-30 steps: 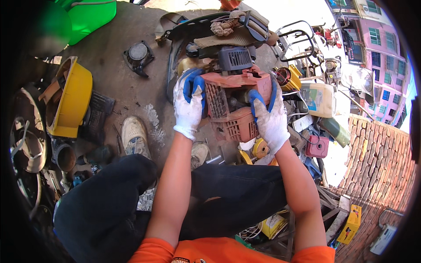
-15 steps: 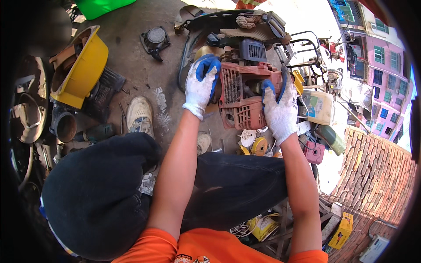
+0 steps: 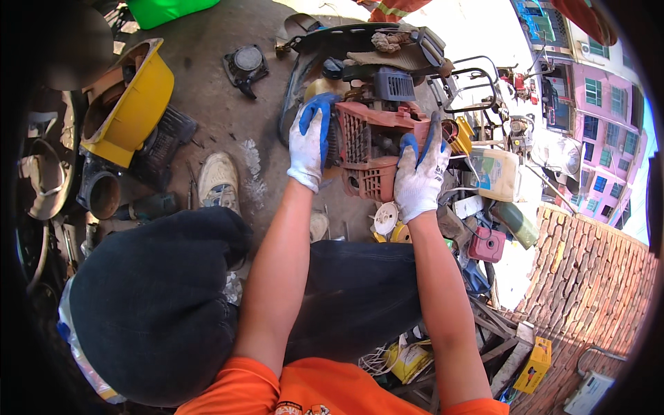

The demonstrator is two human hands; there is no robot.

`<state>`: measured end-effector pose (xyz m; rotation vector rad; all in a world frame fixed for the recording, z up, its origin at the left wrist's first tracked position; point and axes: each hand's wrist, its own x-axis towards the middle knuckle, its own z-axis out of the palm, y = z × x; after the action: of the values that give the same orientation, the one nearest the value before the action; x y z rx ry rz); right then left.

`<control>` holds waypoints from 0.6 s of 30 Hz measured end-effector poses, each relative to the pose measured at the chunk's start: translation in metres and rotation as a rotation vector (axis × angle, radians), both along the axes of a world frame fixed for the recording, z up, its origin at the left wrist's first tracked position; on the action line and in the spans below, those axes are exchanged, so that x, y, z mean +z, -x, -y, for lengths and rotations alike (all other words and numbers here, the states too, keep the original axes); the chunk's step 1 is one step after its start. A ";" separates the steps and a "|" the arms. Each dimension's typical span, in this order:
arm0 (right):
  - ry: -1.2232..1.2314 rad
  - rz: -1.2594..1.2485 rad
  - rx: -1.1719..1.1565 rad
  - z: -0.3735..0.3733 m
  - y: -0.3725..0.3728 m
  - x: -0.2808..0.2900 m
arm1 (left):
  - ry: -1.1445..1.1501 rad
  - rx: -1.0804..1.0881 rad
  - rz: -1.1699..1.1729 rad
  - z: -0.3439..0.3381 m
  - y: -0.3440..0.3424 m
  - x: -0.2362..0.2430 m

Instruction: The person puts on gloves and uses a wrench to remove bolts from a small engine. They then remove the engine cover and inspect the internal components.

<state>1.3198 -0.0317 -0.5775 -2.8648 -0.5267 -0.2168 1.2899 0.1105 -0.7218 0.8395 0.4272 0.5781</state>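
A faded red plastic engine cover [image 3: 365, 138] with slotted vents is held between my gloved hands. My left hand [image 3: 310, 142] grips its left end, the thumb and blue-coated fingers curled against the edge. On its right end my right hand [image 3: 420, 171] has its fingers wrapped over the top, partly inside the opening. Just beyond the cover sits a small engine with a dark grey slotted housing [image 3: 394, 84], on a black backpack frame [image 3: 332, 36]. A coil of rope [image 3: 389, 41] lies at the frame's far side. The cover hides part of the engine.
A yellow hopper-like tub [image 3: 142, 104] stands at left. A black recoil starter [image 3: 245, 66] lies on the ground further off. To the right are a translucent plastic jug [image 3: 494, 171], a pink box-shaped part [image 3: 487, 245] and a green bottle [image 3: 517, 223]. A brick surface [image 3: 588, 270] is beyond.
My right hand has shifted left and a little down, and the cover has moved left and turned slightly with it. My left hand stays on its left end.
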 end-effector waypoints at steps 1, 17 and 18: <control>-0.001 0.002 0.046 0.001 -0.002 0.000 | 0.036 0.004 0.005 0.001 0.003 0.002; 0.304 -0.128 0.136 -0.031 -0.010 0.026 | -0.085 0.004 -0.064 0.006 0.011 -0.007; 0.335 -0.147 0.135 -0.032 -0.014 0.028 | -0.310 -0.013 -0.122 0.003 0.010 -0.008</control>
<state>1.3343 -0.0001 -0.5490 -3.1131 -0.7899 0.1168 1.2794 0.1072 -0.7302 1.1783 0.4489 0.5916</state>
